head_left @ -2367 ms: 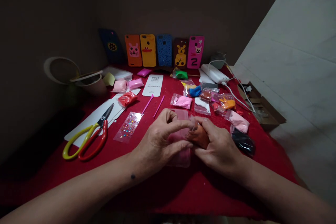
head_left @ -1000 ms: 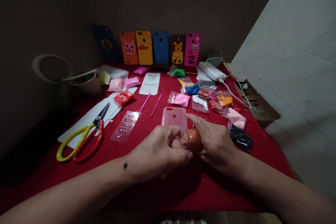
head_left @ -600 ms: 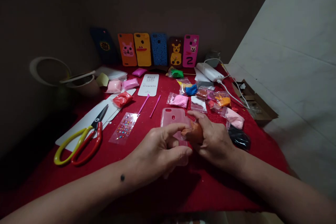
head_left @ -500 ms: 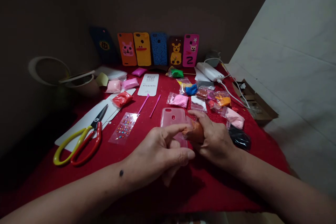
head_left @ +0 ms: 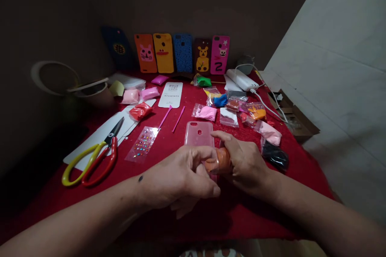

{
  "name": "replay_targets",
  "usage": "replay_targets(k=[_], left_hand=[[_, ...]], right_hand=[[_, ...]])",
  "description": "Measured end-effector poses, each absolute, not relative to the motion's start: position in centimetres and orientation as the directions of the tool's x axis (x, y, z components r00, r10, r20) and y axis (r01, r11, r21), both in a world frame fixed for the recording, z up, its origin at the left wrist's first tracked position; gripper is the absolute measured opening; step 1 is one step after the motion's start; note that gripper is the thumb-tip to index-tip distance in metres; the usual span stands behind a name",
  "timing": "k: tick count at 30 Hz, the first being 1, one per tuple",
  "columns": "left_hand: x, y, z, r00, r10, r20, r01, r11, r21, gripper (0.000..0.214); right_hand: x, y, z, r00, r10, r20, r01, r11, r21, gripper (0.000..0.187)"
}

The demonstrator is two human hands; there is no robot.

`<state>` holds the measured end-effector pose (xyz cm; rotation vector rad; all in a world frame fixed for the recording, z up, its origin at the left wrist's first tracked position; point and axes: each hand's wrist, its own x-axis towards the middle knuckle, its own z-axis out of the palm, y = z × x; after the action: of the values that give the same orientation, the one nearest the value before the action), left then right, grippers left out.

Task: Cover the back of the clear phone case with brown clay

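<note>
A small clear bag of orange-brown clay point(head_left: 221, 161) is held between my two hands, over the lower part of a clear phone case point(head_left: 199, 134). Around the bag's right end curl the fingers of my right hand point(head_left: 249, 160), its index finger stretched forward along the case's edge. My left hand point(head_left: 183, 172) grips the left end with a bent index finger; its thumb lies lower, and its other fingers are tucked partly out of sight. The lower half of the case is mostly hidden behind my hands and the bag.
Scissors point(head_left: 110, 140) and a gem sticker sheet point(head_left: 144, 144) lie left; two pink tools point(head_left: 178, 119) lie beyond. Several clay bags, including a black one point(head_left: 276, 156), sit right. Decorated cases point(head_left: 183, 54) stand at the back, near a white power bank point(head_left: 241, 80) with cables.
My left hand has shifted slightly, its index finger now bent in at the bag's end. The bag has come a little lower and nearer to me, exposing more of the case.
</note>
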<state>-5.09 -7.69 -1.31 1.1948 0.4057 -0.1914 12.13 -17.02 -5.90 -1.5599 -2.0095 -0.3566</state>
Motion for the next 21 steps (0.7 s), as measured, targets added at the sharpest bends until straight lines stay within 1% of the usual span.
replay_targets(k=[4,6,8,10,12,14,16,18,20,21], left_hand=[[-5.4,-7.1,-1.9,0.918,0.034,-0.394,0.35,0.397,0.849,0.02],[-5.4,-6.9,-2.0,0.914,0.061,-0.4,0.344,0.405,0.847,0.022],[-5.3,-6.9,-1.9,0.903,0.128,-0.411,0.341,0.369,0.865,0.023],[-5.1,-7.2,-1.6,0.888,0.223,-0.402,0.329,0.302,0.895,0.022],[-5.0,-7.5,-1.3,0.88,0.318,-0.351,0.294,0.215,0.931,0.018],[-4.9,-7.7,-1.2,0.874,0.413,-0.257,0.239,0.095,0.966,0.016],[-4.9,-7.9,-1.4,0.864,0.479,-0.156,0.206,-0.052,0.977,0.024],[-4.9,-7.9,-1.6,0.866,0.489,-0.104,0.211,-0.17,0.963,0.023],[-4.8,-8.0,-1.8,0.876,0.471,-0.109,0.239,-0.226,0.944,0.01],[-4.7,-8.1,-1.8,0.877,0.465,-0.121,0.251,-0.228,0.941,0.005]], right_hand=[[12.1,-17.3,-5.5,-0.161,0.803,0.574,0.943,0.296,-0.149,0.051],[12.2,-17.3,-5.4,-0.149,0.808,0.57,0.942,0.29,-0.166,0.055],[12.4,-17.2,-5.4,-0.129,0.818,0.561,0.945,0.273,-0.181,0.058],[12.6,-17.1,-5.4,-0.108,0.823,0.557,0.947,0.257,-0.195,0.057],[12.7,-17.0,-5.4,-0.078,0.819,0.568,0.949,0.236,-0.209,0.054],[12.8,-16.9,-5.4,-0.052,0.813,0.58,0.95,0.219,-0.222,0.05],[12.7,-16.9,-5.4,-0.053,0.812,0.581,0.947,0.225,-0.229,0.049],[12.7,-17.0,-5.5,-0.078,0.815,0.574,0.942,0.249,-0.225,0.051],[12.6,-17.0,-5.7,-0.105,0.82,0.563,0.946,0.257,-0.199,0.054],[12.6,-17.0,-5.8,-0.114,0.822,0.558,0.95,0.255,-0.183,0.055]])
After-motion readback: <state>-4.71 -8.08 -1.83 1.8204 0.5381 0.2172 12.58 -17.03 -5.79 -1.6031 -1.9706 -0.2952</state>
